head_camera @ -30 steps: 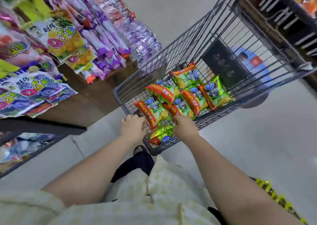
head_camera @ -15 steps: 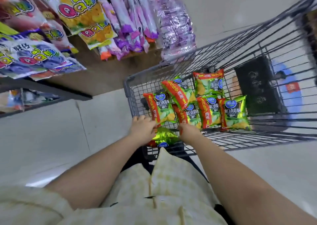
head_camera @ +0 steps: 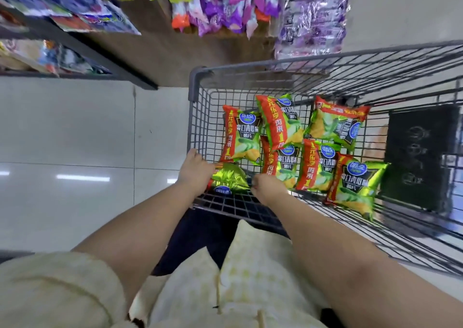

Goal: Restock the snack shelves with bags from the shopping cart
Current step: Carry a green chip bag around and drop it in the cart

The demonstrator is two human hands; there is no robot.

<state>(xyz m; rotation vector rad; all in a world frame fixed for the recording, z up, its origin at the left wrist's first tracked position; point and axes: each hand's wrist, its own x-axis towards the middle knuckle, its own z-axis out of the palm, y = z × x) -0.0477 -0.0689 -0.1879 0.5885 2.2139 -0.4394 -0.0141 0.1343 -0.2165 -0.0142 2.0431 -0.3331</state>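
- The shopping cart [head_camera: 192, 84], a grey wire basket, stands on a pale tiled floor [head_camera: 75, 127] just beside the snack shelves [head_camera: 117, 63]; its far-left corner sits close under the shelf front.
- A crumpled chip bag [head_camera: 229, 180], shiny green with a blue logo, lies in the near-left corner of the cart; it is held between the two hands.
- The left hand [head_camera: 198, 171] reaches over the near rim; its fingers are curled onto the left end of the crumpled chip bag, gripping it; the fingertips are mostly hidden.
- The right hand [head_camera: 266, 186] comes in from the near edge; its fingers pinch the right end of the same bag; both forearms are bare.
- Six more chip bags [head_camera: 317, 167] lie flat on the cart floor, green with a red band down one side; they spread from the left wall toward the middle, some overlapping; the nearest one to the hands [head_camera: 241, 135] touches the top of the held bag.
- A flat black item [head_camera: 421, 157] lies on the cart floor toward the right side, just beside the outermost bag; what it is I cannot tell.
- On the shelves, purple packs [head_camera: 310, 19] hang down above the cart's far rim; blue-and-red sweet bags [head_camera: 82, 4] lie on the upper shelf at the left; a lower shelf holds blurred packets.
- A cream checked shirt [head_camera: 250, 265] fills the lower edge of the view.
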